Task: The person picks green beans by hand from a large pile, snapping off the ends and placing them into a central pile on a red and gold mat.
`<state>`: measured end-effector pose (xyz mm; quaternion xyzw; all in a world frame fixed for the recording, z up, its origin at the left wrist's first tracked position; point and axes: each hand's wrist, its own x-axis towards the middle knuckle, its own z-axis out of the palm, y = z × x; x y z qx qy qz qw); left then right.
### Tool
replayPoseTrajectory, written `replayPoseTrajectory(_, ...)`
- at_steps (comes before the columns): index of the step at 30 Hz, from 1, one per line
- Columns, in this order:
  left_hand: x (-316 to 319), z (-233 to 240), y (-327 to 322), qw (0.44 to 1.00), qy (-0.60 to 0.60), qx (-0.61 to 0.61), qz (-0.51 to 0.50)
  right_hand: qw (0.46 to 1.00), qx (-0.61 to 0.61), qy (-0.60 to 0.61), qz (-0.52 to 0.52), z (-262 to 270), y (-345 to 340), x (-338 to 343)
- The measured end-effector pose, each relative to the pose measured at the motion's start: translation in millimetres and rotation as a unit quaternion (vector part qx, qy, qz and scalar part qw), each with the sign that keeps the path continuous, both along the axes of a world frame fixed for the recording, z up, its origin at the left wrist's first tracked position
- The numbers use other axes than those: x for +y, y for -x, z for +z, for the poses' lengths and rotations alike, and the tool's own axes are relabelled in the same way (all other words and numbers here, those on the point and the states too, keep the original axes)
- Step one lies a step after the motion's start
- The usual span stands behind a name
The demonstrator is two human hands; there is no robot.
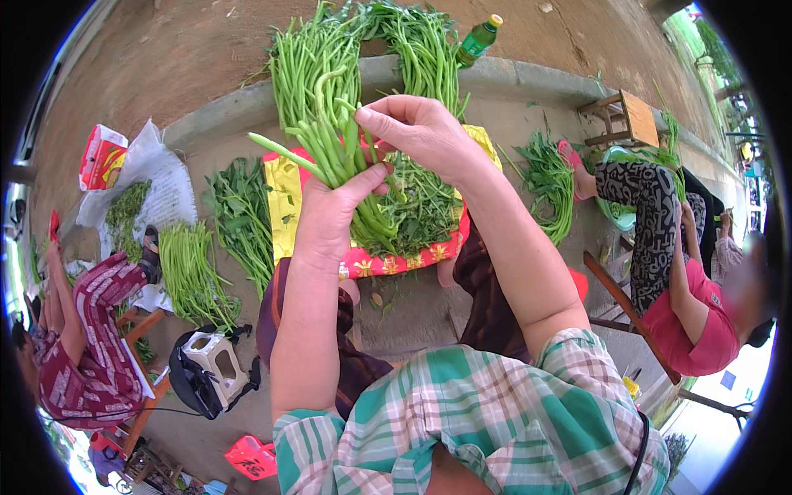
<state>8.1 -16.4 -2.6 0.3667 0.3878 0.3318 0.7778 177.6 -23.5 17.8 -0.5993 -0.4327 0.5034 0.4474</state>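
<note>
My left hand (331,216) is wrapped around a bunch of water spinach stems (322,151), whose ends spread out above the thumb. At the top right of the bunch, my right hand (421,133) pinches a stem between thumb and fingers. Under both hands lies a red and yellow bag (402,263) between my knees, heaped with leafy trimmings (427,210). The lower ends of the held stems hang over this heap. Part of the right hand's fingers is hidden behind the stems.
Ahead, bundles of greens (427,62) lean over a concrete kerb (516,77) beside a green bottle (479,40). More greens lie left (238,216) and right (550,185). Seated people flank me, left (93,346) and right (687,309). A wooden stool (625,117) stands at right.
</note>
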Motion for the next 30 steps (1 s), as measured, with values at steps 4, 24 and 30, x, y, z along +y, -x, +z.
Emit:
replayPoseTrajectory(4,5,-6,0,0.999,-0.02,0.021,-0.024,0.999,0.042,0.01,-0.028,1,-15,0)
replayPoseTrajectory(24,25,-10,17,0.999,0.028,-0.028,0.015,0.891,0.387,-0.073,-0.225,4,-110,-15)
replayPoseTrajectory(30,20,-13,7,1.0,0.015,-0.001,0.0,0.862,0.455,-0.069,-0.212,9,-113,-18)
